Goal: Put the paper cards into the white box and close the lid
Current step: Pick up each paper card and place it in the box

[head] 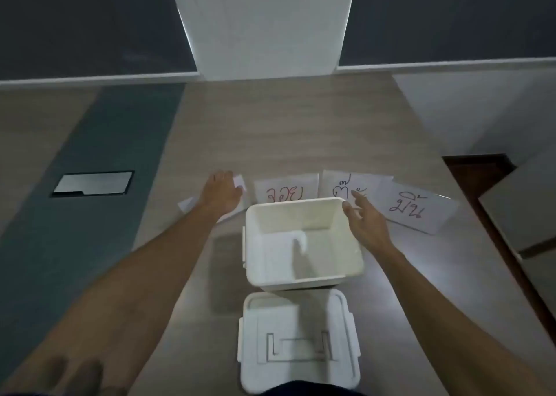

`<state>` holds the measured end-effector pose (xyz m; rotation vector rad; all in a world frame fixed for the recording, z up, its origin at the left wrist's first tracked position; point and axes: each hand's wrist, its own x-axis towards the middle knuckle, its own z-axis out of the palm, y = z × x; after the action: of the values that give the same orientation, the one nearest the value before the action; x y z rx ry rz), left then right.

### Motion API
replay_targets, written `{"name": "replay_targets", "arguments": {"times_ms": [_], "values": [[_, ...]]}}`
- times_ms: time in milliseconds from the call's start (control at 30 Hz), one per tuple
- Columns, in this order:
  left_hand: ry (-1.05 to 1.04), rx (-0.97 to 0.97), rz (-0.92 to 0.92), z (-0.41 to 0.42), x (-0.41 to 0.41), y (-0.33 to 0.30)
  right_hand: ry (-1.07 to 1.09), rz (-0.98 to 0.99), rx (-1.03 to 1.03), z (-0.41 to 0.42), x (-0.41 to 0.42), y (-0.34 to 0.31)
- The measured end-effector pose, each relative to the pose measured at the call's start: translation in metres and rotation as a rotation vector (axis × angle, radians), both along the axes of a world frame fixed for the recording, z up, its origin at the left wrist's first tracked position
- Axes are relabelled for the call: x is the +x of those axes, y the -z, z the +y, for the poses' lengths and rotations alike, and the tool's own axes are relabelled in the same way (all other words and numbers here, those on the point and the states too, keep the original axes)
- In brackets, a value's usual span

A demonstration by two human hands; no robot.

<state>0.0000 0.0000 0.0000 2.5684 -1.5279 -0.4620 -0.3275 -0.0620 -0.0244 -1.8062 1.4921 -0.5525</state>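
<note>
The white box [301, 278] stands open in the middle of the table, with nothing visible inside. Its lid [298, 344] lies upside down just in front of it. Several paper cards lie in a row behind the box: one under my left hand [221, 192], a card with red writing [285, 189], a card with dark writing [343, 185] and a card with green writing [415, 210]. My left hand lies flat on the leftmost card [186, 204]. My right hand [365, 222] hovers with fingers apart at the box's far right corner, over the dark-lettered card.
The wooden table [301, 131] has a grey-green strip on the left with a metal cable hatch [93, 183]. A white pillar [264, 25] rises at the back. A dark gap and another tabletop [520, 212] lie to the right.
</note>
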Motion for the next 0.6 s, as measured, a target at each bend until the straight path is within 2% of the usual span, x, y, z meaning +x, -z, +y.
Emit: {"name": "replay_targets", "arguments": {"times_ms": [100, 233, 600], "values": [[-0.077, -0.002, -0.069, 0.004, 0.019, 0.013, 0.033, -0.109, 0.014, 0.014, -0.006, 0.003], [-0.12, 0.062, -0.105, 0.007, 0.041, 0.022, 0.016, -0.137, 0.04, 0.026, -0.009, 0.006], [-0.145, 0.047, -0.009, 0.015, 0.053, 0.029, 0.042, -0.154, -0.005, 0.023, -0.002, 0.019]]}}
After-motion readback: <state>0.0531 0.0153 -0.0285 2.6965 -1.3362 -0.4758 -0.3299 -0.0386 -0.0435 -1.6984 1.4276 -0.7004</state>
